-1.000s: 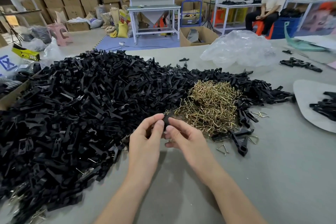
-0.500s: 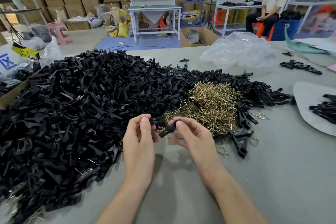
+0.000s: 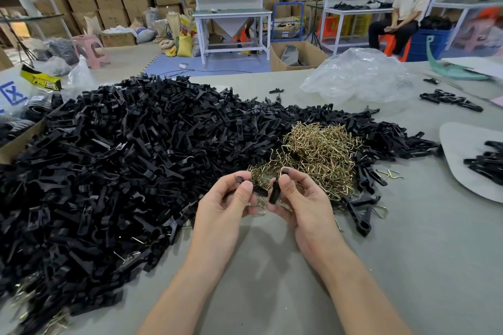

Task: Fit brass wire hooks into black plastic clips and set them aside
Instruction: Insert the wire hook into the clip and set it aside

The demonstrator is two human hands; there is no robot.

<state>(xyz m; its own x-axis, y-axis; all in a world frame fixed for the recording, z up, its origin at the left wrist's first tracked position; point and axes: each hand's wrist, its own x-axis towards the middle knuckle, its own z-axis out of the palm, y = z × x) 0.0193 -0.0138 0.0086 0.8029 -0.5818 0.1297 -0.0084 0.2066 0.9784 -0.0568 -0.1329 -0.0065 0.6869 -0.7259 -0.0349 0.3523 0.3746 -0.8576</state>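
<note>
My left hand [image 3: 220,204] pinches a black plastic clip piece [image 3: 257,189] between thumb and fingers. My right hand [image 3: 302,198] pinches a second black clip piece [image 3: 275,190], held nearly upright. The two pieces are close together above the grey table, just in front of a heap of brass wire hooks [image 3: 321,152]. A brass hook [image 3: 260,207] shows under my left fingers; whether I hold it I cannot tell. A large pile of black plastic clips [image 3: 122,160] covers the table's left and middle.
A few clips with hooks [image 3: 362,207] lie right of my hands. A pale board [image 3: 462,149] at the right edge carries more black clips. A clear plastic bag [image 3: 356,76] lies at the back right. A cardboard box [image 3: 19,141] stands at the left. A person sits in the background.
My hands have moved slightly apart and lifted. The one dark piece held between both hands is now two separate clip pieces, one in each hand.
</note>
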